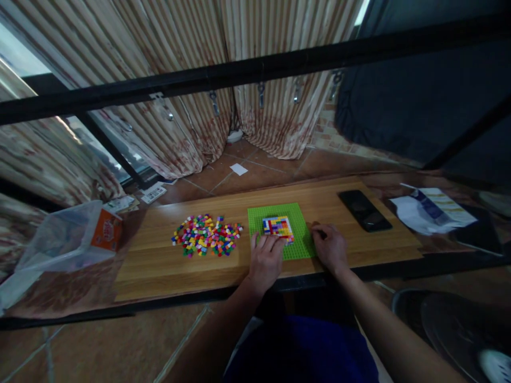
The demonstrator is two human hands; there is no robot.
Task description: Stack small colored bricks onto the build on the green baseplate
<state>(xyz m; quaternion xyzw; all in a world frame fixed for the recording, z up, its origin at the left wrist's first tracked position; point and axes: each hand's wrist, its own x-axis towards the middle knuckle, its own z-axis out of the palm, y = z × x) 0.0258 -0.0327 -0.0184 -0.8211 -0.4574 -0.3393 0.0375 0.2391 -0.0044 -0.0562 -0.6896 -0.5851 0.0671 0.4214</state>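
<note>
A green studded baseplate (297, 213) lies on the wooden board, with a low block of multicoloured toy bricks (278, 225) built up near its middle. My left hand (266, 260) reaches over the plate's front left part, its bent fingertips at the near edge of the brick block. Those fingers are close together, and whatever they pinch is hidden beneath them. At the plate's right edge rests my right hand (329, 247), fingers curled in and thumb side towards the plate. Whether anything is inside its grip does not show. A spread-out pile of loose small bricks (207, 235) lies left of the plate.
The wooden board (159, 276) sits on a black-framed table. A black phone (365, 210) lies to the right, beyond it a crumpled packet (435, 210). A clear plastic box (66, 239) with an orange label stands at the left. A dark metal bar (239, 74) crosses behind.
</note>
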